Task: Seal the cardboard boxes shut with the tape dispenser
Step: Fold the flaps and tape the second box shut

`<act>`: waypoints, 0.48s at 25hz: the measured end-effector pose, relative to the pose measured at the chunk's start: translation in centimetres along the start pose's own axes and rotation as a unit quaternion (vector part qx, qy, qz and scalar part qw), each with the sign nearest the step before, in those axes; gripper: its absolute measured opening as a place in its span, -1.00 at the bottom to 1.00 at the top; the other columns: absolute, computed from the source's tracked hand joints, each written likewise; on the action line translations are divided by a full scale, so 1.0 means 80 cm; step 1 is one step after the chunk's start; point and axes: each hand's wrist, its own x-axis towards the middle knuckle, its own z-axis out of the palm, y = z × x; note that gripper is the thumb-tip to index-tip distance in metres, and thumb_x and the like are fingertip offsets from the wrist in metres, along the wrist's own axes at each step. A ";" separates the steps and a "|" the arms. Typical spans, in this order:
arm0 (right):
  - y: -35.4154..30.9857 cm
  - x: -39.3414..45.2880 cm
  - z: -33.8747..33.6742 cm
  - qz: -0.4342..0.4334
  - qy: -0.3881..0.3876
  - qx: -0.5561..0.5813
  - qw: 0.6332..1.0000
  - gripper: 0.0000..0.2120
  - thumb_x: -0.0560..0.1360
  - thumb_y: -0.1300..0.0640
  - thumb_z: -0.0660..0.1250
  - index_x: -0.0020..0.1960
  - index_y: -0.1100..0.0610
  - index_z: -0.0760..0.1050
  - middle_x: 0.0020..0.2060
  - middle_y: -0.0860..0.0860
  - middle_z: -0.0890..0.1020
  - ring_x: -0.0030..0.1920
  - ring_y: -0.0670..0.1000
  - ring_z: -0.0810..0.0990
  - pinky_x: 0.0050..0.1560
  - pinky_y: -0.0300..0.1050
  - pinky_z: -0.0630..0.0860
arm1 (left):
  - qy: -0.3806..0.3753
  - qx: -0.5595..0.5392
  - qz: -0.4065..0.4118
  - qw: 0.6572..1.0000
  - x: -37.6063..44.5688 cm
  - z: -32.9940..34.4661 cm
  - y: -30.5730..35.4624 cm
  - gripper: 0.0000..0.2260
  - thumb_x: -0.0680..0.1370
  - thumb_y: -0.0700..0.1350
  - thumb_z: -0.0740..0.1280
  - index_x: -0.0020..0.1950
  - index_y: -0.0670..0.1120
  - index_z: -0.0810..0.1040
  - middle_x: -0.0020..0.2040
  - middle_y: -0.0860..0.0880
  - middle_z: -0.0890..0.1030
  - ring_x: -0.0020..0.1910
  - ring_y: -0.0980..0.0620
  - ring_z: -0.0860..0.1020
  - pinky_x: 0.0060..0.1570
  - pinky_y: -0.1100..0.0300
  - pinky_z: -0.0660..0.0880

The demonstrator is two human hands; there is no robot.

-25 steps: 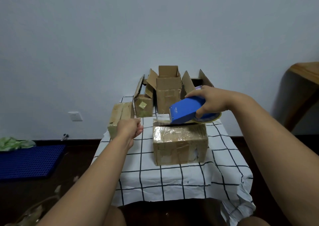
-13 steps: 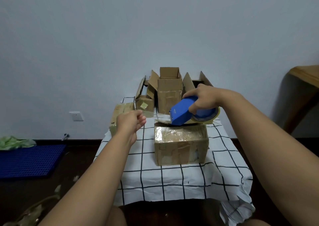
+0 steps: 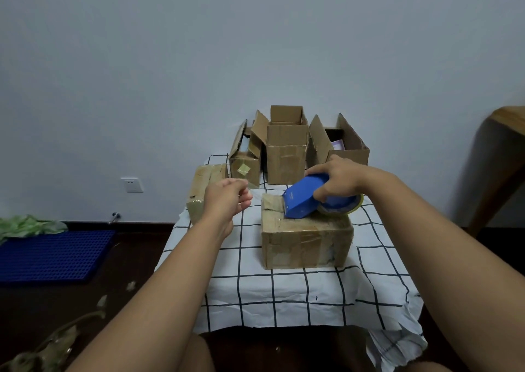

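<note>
Blue tape dispenser (image 3: 305, 199), nose pointing down-left

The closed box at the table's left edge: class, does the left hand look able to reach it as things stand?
Probably yes. The left hand hovers empty and loosely curled beside the closed box, with nothing between them.

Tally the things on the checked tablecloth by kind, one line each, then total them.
Closed brown cardboard boxes: 2
Open brown cardboard boxes: 3
Blue tape dispenser: 1
Total: 6
</note>
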 end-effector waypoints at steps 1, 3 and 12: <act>-0.001 -0.001 -0.001 -0.006 0.003 -0.004 1.000 -0.37 0.43 -0.10 0.39 0.47 -0.24 0.31 0.16 0.01 0.29 0.21 0.11 0.37 0.23 0.05 0.44 | 0.002 0.001 0.000 1.000 0.000 -0.001 -0.001 -0.93 0.57 -0.21 0.33 -0.09 -0.18 0.58 -0.28 -0.07 0.55 -0.33 0.07 0.55 -0.35 0.28 0.56; -0.001 -0.002 -0.004 -0.019 0.010 -0.001 1.000 -0.39 0.45 -0.06 0.40 0.47 -0.19 0.34 0.17 0.01 0.33 0.18 0.09 0.40 0.15 -0.01 0.42 | 0.005 -0.009 0.001 1.000 -0.001 -0.003 -0.004 -0.93 0.57 -0.21 0.33 -0.08 -0.17 0.58 -0.27 -0.06 0.53 -0.33 0.07 0.54 -0.34 0.28 0.57; 0.019 -0.042 -0.045 -0.049 0.066 0.093 0.992 -0.45 0.21 -0.10 0.32 0.22 -0.20 0.49 0.01 -0.15 0.50 0.00 -0.06 0.51 -0.04 -0.12 0.45 | -0.048 -0.143 0.022 0.988 -0.008 0.014 0.028 -0.96 0.56 -0.26 0.35 -0.03 -0.22 0.57 -0.31 -0.05 0.53 -0.39 0.10 0.52 -0.33 0.25 0.55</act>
